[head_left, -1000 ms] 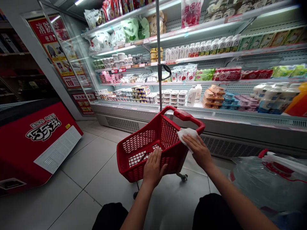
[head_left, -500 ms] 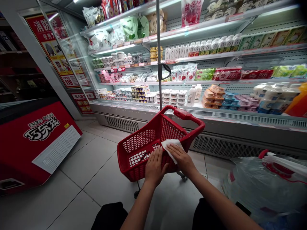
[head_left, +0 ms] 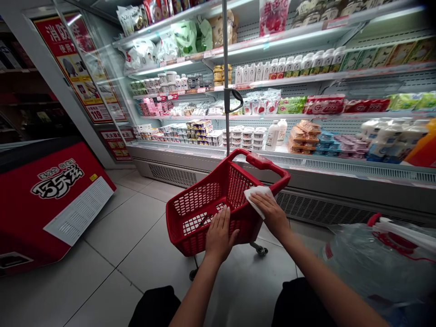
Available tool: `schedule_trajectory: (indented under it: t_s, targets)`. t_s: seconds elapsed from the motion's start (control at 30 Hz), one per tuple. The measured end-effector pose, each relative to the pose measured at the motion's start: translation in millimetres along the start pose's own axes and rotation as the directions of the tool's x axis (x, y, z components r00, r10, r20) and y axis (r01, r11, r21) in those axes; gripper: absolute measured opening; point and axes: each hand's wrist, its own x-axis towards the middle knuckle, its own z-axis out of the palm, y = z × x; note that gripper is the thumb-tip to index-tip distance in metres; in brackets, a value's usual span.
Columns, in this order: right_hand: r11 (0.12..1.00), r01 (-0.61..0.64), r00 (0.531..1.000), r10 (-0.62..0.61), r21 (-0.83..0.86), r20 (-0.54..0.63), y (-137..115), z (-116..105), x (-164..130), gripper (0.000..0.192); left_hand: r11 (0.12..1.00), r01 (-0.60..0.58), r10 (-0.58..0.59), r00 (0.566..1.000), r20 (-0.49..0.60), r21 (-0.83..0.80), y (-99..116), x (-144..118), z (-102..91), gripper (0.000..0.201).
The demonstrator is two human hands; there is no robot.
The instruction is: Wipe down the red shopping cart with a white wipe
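A small red plastic shopping cart [head_left: 243,223] stands in front of me, its mesh basket tilted away to the left. My left hand [head_left: 220,234] rests on the near rim of the basket, fingers stretched and holding nothing. Under the fingers of my right hand [head_left: 272,212] is a white cloth [head_left: 251,194], pressed against the rim where it rises toward the cart's handle [head_left: 264,162]. Part of the cloth is hidden beneath the hand. Through the basket's open top its grid floor [head_left: 199,222] shows.
A lit dairy fridge [head_left: 306,172] runs along the back, its shelves stocked with bottles, cups and bags. A red freezer [head_left: 78,181] stands at left. Close on my right is a large clear plastic water bottle [head_left: 371,259] with a red handle. Grey tiles [head_left: 112,236] cover the floor.
My right hand has slid the white cloth up and to the right along the basket rim toward the handle. My left hand has stayed in nearly the same place.
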Motion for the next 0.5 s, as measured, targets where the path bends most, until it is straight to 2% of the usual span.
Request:
schedule_trajectory:
  t_s: [0.13, 0.23, 0.37, 0.5]
  targets:
    - [0.995, 0.076, 0.995, -0.08, 0.068, 0.058, -32.6, 18.0, 0.7, 0.063, 1.0, 0.015, -0.015, 1.0, -0.004, 0.02, -1.5, 1.2, 2.6, 0.081]
    - [0.985, 0.146, 0.982, -0.156, 0.093, 0.104, -40.7, 20.5, 3.6, 0.063, 1.0, 0.0, 0.0, 1.0, 0.012, 0.015, -5.0, 2.8, 1.7, 0.079]
    - [0.991, 0.133, 0.987, -0.135, 0.026, 0.089, -13.0, 3.9, 7.7, 0.06, 0.999, -0.03, 0.029, 0.999, 0.027, 0.038, -16.5, -4.7, -7.1, 0.076]
    - [0.999, 0.033, 0.999, -0.033, -0.029, 0.01, 21.9, -8.9, 5.4, 0.064, 0.991, 0.045, -0.044, 0.999, -0.006, 0.127, -34.6, -31.9, -20.8, 0.074]
